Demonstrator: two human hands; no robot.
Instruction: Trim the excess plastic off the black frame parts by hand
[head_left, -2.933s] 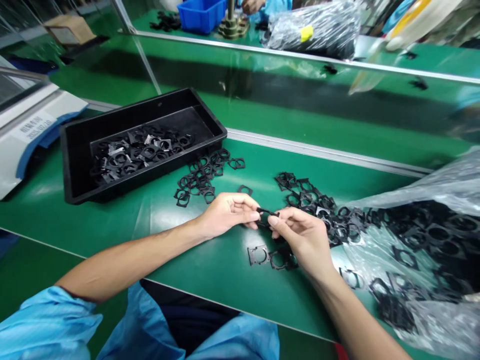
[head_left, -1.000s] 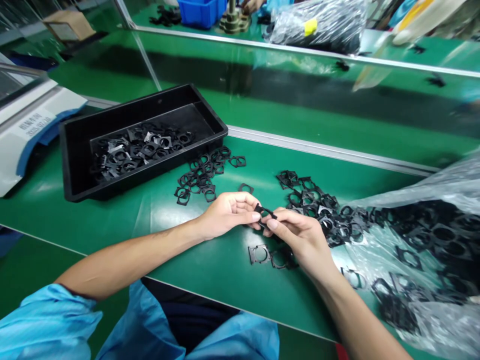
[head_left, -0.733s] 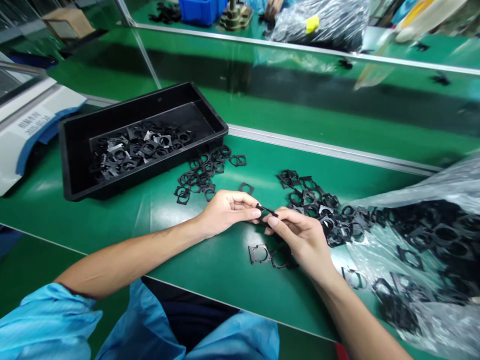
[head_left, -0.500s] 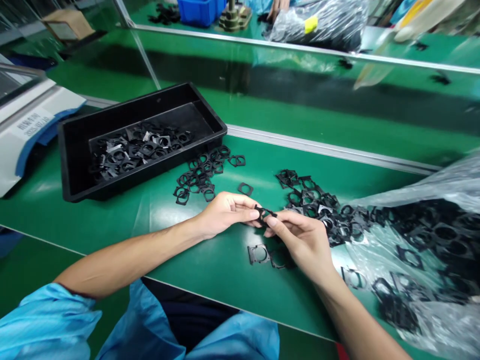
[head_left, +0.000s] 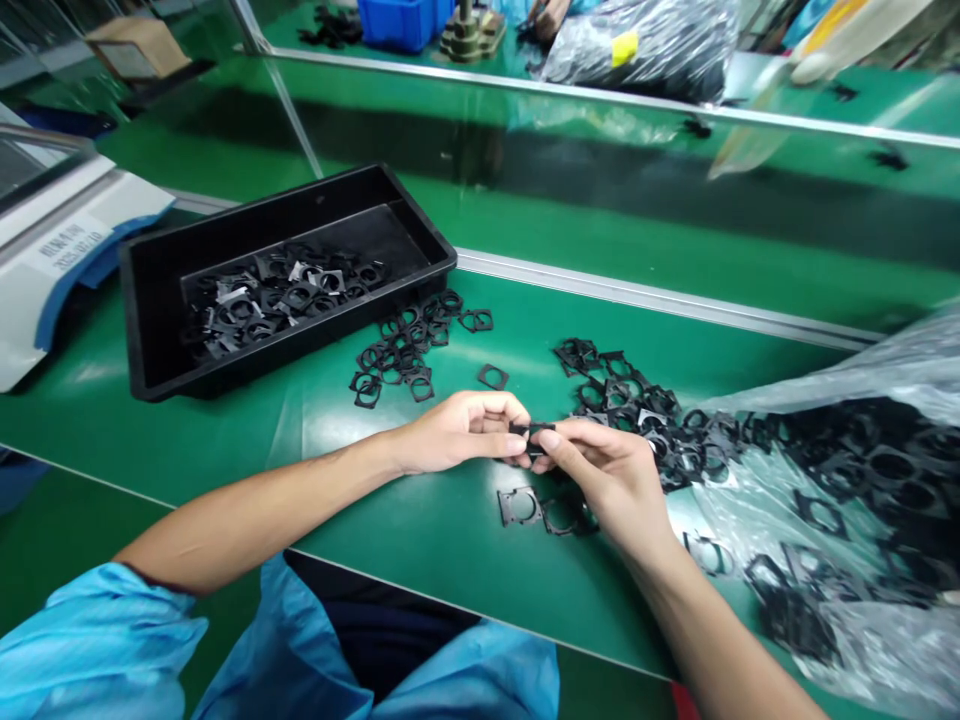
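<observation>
Hands closed in since the last frame: I've got the left hand (head_left: 463, 433) and right hand (head_left: 609, 476) almost meeting, fingers (head_left: 551, 438) of both pinched shut on a thin black frame (head_left: 531, 432), held nearly edge-on above the worktop (head_left: 420, 545). Keep the pinch light, on the rim (it looks flexible). Nearest below, a flat frame (head_left: 518, 507); then loose frames (head_left: 630, 408), a stuffed plastic bag (head_left: 892, 640), a black tray (head_left: 300, 335).

Bright, even light, soft faint shadows, glare on the clear plastic bag (head_left: 885, 385), curved wide-angle edges
</observation>
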